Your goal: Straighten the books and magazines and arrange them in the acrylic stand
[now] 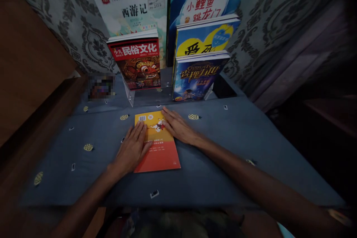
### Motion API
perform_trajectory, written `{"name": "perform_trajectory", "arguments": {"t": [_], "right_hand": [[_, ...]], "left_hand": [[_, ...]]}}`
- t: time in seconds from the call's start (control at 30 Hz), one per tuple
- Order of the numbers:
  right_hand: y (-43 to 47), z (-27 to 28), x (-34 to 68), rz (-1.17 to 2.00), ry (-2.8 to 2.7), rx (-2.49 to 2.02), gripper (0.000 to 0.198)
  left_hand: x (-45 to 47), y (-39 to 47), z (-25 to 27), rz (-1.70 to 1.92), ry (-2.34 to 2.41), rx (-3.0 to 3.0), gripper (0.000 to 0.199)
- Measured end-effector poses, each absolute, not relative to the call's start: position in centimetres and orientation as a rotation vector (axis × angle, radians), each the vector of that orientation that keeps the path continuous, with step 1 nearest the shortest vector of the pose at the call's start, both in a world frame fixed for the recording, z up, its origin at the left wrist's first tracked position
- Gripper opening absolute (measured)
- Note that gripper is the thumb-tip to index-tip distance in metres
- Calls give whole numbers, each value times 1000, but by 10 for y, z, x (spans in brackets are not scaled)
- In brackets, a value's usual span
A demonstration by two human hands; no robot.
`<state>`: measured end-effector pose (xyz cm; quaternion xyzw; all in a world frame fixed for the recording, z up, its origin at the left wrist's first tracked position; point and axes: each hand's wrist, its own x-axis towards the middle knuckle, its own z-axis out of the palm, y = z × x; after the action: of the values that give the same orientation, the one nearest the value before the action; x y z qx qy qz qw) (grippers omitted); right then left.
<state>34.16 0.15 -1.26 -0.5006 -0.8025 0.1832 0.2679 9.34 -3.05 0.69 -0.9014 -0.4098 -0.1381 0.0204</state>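
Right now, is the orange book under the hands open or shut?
Shut: the book lies flat, its barcode facing up on a single cover; no inside pages show.

A yellow-and-orange book (163,156) lies flat on a desk (223,163) covered in blue cloth printed with small pineapples. The left hand (132,147) rests with its fingers spread over the book's left edge, and the right hand (178,126) lies across its upper right edge. Beyond them, a red book (142,68) and a dark blue book (196,81) stand tilted back in front of taller volumes, before a patterned grey wall (96,44).
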Motion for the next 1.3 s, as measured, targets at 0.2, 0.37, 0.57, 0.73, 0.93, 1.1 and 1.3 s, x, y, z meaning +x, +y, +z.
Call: {"name": "perform_trajectory", "arguments": {"t": [0.2,0.37,0.57,0.73,0.93,1.1,1.3], "right_hand": [[2,-11,342,500,-2158,-1363,57],[3,-12,345,492,-2168,-1355,56],[0,-13,339,411,-2196,-1405,56],[0,-13,336,400,-2216,-1453,56],[-3,-7,336,420,-2228,-1480,56],[-7,1,332,398,-2229,-1570,55],[-38,2,315,265,-2190,-1632,50]], "left_hand": [[109,2,11,-267,-1234,-2933,71],[119,21,16,-195,-1096,-3076,74],[117,20,21,-164,-1008,-3131,77],[113,0,28,-64,-851,-3198,84],[109,-42,33,-30,-585,-3281,85],[106,-69,33,-22,-409,-3328,72],[107,-73,33,-119,-465,-3357,65]]}}
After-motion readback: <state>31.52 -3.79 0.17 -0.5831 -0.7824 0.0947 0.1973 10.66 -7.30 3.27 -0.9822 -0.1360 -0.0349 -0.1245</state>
